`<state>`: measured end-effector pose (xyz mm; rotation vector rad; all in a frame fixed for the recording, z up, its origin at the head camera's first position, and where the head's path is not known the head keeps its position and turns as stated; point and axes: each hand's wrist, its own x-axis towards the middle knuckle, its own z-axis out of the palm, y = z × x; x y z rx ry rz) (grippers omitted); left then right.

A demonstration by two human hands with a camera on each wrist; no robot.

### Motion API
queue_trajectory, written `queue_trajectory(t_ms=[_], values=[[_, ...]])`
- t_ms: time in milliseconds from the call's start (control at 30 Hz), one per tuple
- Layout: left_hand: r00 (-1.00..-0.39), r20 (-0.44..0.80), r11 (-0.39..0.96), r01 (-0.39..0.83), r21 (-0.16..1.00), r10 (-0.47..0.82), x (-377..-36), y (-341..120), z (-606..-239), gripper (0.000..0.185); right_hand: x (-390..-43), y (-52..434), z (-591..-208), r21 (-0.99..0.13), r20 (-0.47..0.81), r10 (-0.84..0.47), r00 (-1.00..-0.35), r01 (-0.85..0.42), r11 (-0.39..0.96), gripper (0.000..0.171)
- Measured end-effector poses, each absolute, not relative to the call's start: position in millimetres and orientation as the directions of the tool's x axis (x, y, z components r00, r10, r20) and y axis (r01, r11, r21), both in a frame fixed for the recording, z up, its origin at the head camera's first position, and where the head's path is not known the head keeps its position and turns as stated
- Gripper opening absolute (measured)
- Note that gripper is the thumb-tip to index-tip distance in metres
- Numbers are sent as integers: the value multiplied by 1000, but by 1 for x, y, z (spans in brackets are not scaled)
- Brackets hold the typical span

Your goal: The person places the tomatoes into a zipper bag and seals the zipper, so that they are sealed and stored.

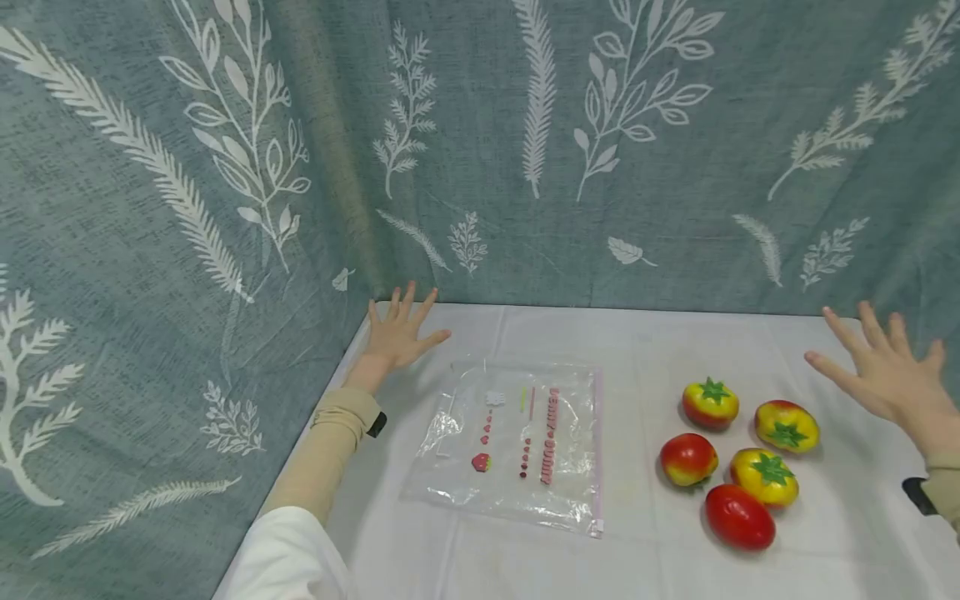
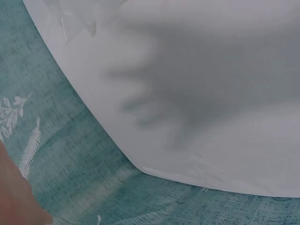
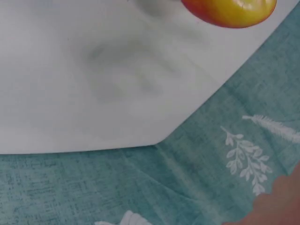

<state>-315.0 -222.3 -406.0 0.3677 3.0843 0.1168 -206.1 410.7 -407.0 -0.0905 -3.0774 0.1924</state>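
My left hand (image 1: 397, 333) is held over the back left corner of the white table, fingers spread and holding nothing. Only a blurred bit of that hand (image 2: 18, 192) enters the left wrist view, beside its shadow. A clear zip bag (image 1: 465, 417) printed with a strawberry and red lettering lies flat to its right. Over the right side, my right hand (image 1: 888, 371) also has its fingers spread, with nothing in it. Nearest to it is a red-yellow fruit (image 1: 787, 425) with a green leafy top. Part of a similar fruit (image 3: 229, 9) shows in the right wrist view.
Several more fruits are grouped on the right: a leafy-topped one (image 1: 710, 404), a red-yellow one (image 1: 688, 460), a yellow one (image 1: 765, 477) and a smooth red oval one (image 1: 740, 517). A green leaf-patterned curtain (image 1: 480, 150) borders the back and left of the table (image 1: 540, 333).
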Motion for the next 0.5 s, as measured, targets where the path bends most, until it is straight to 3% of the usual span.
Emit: queue_trajectory(t_ms=[500], values=[[-942, -7, 939, 335, 76, 337, -302, -204, -409, 81, -202, 381, -411, -101, 104, -45, -994, -56, 993, 87]])
